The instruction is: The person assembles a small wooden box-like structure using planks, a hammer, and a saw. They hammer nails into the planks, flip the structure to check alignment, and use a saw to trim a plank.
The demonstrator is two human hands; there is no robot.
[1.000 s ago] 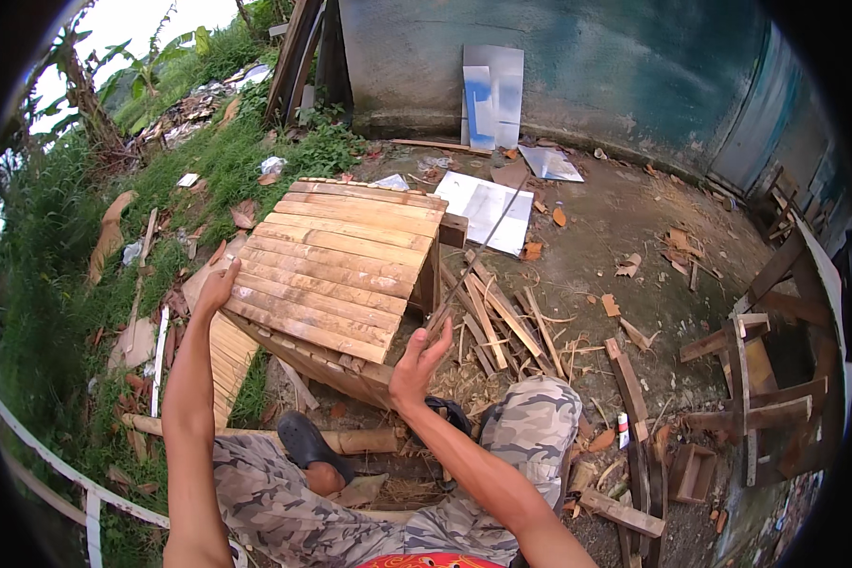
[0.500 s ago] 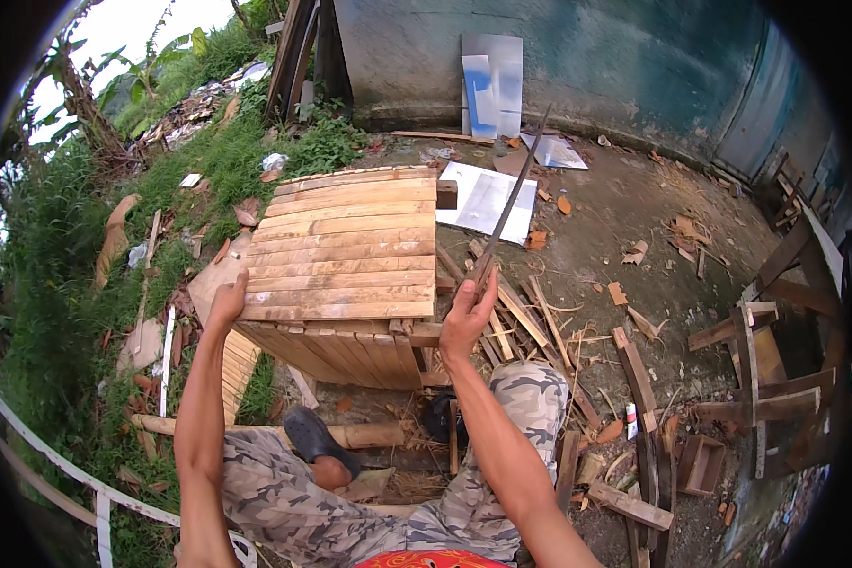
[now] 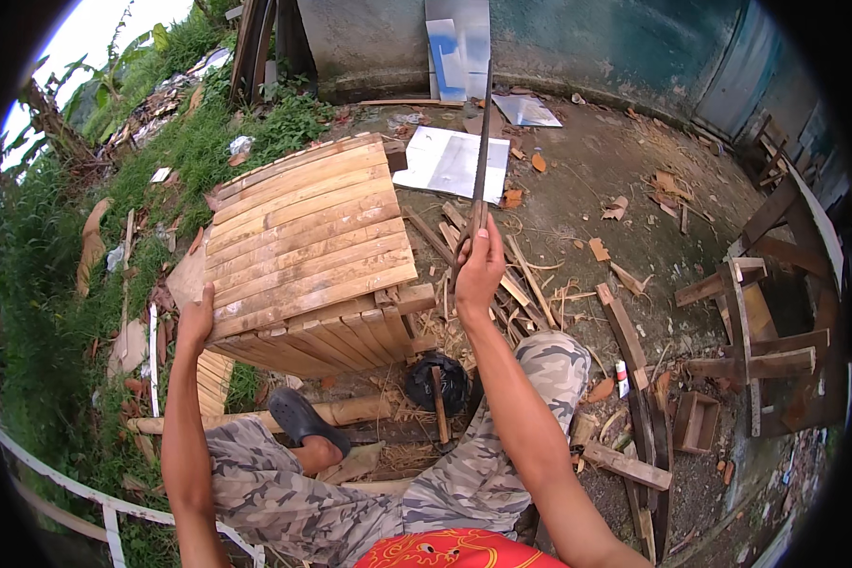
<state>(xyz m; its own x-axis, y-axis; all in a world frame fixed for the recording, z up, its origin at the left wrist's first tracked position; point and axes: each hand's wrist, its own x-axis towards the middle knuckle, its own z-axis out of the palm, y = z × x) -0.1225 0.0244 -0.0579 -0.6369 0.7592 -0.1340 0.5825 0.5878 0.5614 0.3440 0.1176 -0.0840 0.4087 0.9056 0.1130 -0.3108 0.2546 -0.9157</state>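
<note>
In front of me stands a box-like piece covered in pale wooden slats, with a slatted top (image 3: 303,232) and a slatted front side (image 3: 308,346). My left hand (image 3: 196,320) is closed on the near left corner of that top. To the right of the box, my right hand (image 3: 481,265) grips the wooden handle of a handsaw (image 3: 484,156). Its long dark blade points away from me and touches no wood that I can see. A wooden bar end (image 3: 415,298) juts out under the top's near right corner.
Wood offcuts (image 3: 516,279) and shavings litter the ground to the right. A black bag (image 3: 435,383) with a wooden handle across it lies between my legs. A wooden frame (image 3: 748,331) stands far right. White boards (image 3: 454,161) lie before the wall; grass grows left.
The slatted top has turned and now slants, its near right corner nearer me. The saw has swung from a rightward slant to nearly straight ahead. My left hand keeps its hold.
</note>
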